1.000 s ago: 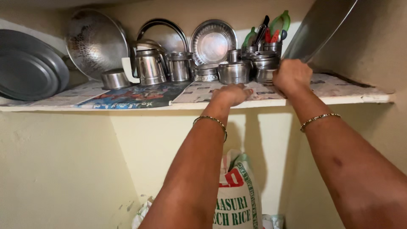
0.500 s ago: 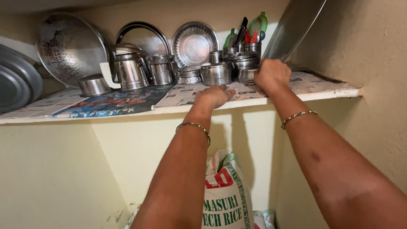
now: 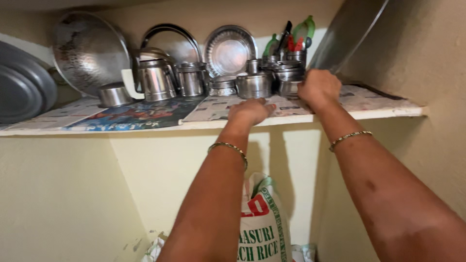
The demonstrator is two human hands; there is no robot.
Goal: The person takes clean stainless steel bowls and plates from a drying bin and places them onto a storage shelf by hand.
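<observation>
My left hand (image 3: 250, 110) lies palm down on the newspaper sheet (image 3: 218, 107) that lines the shelf (image 3: 301, 119), close to its front edge, holding nothing. My right hand (image 3: 318, 87) is further right and deeper in, fingers curled at the lower rim of a large steel tray (image 3: 349, 34) that leans against the right wall. Its fingertips are hidden. Just behind both hands stand small steel pots (image 3: 252, 83). Each wrist wears a thin gold bangle.
More steel ware fills the shelf: a jug (image 3: 155, 77), a lidded can (image 3: 190, 78), a small bowl (image 3: 114, 93), round plates (image 3: 230, 48) propped on the back wall, and a big pan (image 3: 22, 87) at the left. A printed rice sack (image 3: 262, 223) stands below.
Both hands stay at the same spots on the shelf. Only my view has shifted a little sideways.
</observation>
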